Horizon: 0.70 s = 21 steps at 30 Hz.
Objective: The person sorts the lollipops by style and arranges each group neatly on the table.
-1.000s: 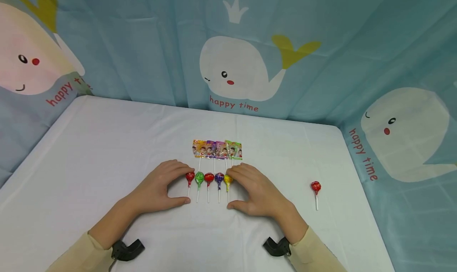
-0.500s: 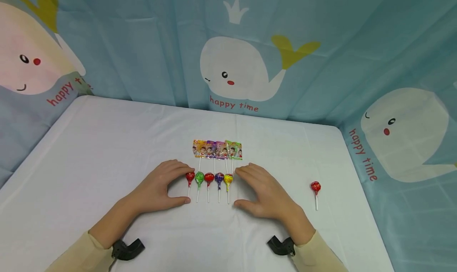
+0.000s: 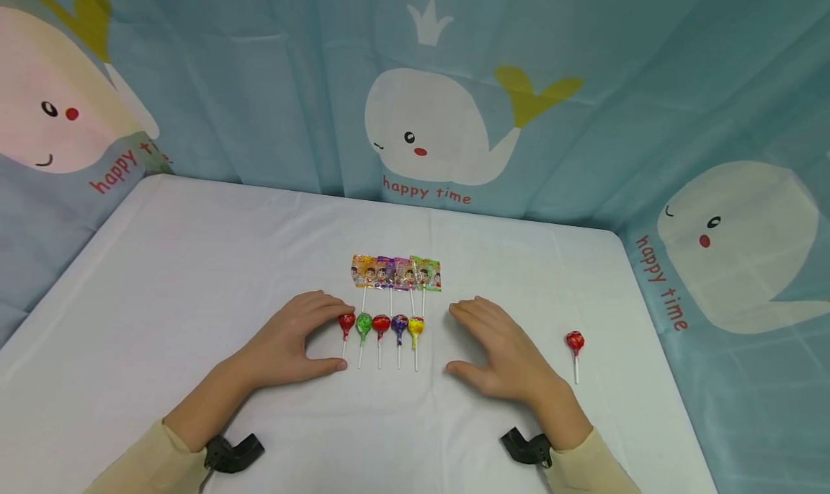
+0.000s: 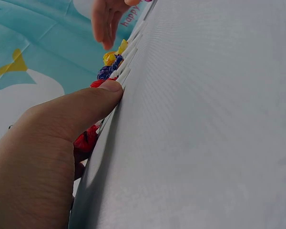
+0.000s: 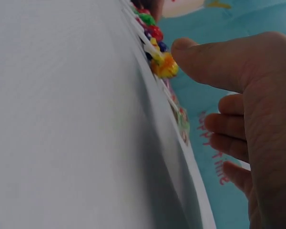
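Several lollipops stand in a row in the head view, sticks toward me: a red lollipop (image 3: 346,321), a green lollipop (image 3: 364,323), another red lollipop (image 3: 381,324), a purple lollipop (image 3: 399,324) and a yellow lollipop (image 3: 416,325). My left hand (image 3: 288,343) rests at the row's left end, index fingertip at the first red head and thumb beside its stick. To the right of the yellow lollipop, my right hand (image 3: 502,353) holds nothing, thumb and fingers apart. The right wrist view shows a gap between its thumb and the yellow lollipop (image 5: 165,66).
Behind the row lie several flat-wrapped lollipops (image 3: 397,272) with overlapping wrappers. A lone red lollipop (image 3: 575,341) lies at the right of the white table (image 3: 214,263). A blue whale-print curtain (image 3: 292,105) hangs behind the table.
My right hand has moved away from the yellow lollipop to the right, uncovering it. The left hand and the row of lollipops look unmoved.
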### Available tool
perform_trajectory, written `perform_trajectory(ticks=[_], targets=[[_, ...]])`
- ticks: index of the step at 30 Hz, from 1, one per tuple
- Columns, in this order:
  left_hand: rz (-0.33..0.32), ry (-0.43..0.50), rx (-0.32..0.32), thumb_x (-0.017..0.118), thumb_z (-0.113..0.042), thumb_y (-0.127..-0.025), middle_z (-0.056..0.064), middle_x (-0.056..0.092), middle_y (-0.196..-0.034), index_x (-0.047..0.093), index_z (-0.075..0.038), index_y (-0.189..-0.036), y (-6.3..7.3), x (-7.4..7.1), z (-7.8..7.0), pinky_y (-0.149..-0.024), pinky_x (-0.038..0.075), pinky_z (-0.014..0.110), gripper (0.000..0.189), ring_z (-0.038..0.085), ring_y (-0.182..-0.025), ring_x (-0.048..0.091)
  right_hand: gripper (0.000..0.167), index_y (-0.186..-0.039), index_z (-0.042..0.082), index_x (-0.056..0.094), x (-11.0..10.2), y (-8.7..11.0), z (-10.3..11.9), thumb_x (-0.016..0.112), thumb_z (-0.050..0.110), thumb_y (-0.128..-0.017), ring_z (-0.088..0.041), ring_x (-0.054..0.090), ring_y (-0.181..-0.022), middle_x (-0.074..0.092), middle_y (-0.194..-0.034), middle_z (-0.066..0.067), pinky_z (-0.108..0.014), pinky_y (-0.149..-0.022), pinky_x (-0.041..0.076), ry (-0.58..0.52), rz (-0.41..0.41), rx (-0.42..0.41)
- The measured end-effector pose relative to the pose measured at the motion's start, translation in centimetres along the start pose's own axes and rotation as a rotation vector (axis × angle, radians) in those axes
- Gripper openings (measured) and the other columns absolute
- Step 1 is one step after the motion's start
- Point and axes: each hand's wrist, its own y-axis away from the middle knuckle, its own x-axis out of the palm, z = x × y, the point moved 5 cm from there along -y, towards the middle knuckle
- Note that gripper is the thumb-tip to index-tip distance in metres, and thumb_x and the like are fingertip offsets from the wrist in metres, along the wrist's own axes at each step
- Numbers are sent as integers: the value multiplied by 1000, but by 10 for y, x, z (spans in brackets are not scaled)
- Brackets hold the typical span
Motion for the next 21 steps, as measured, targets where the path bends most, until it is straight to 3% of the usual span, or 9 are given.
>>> perform_trajectory(ticks=[10, 21], targets=[[2, -7, -1, 97, -48, -80, -7, 64, -146, 66, -19, -149, 0, 0, 0, -123, 37, 53, 81, 21, -138, 55, 82, -149, -1, 63, -14, 27, -16, 95, 33, -82, -34, 60, -138, 66, -148, -12, -46, -129, 32, 30, -63, 67], [-1, -3, -3, 98, -46, -79, -9, 64, -146, 66, -19, -149, -1, -2, -2, -121, 39, 53, 81, 21, -139, 54, 80, -147, -1, 64, -34, 56, -31, 96, 28, -80, -37, 59, -140, 67, -147, -13, -36, -132, 24, 69, -101, 211]])
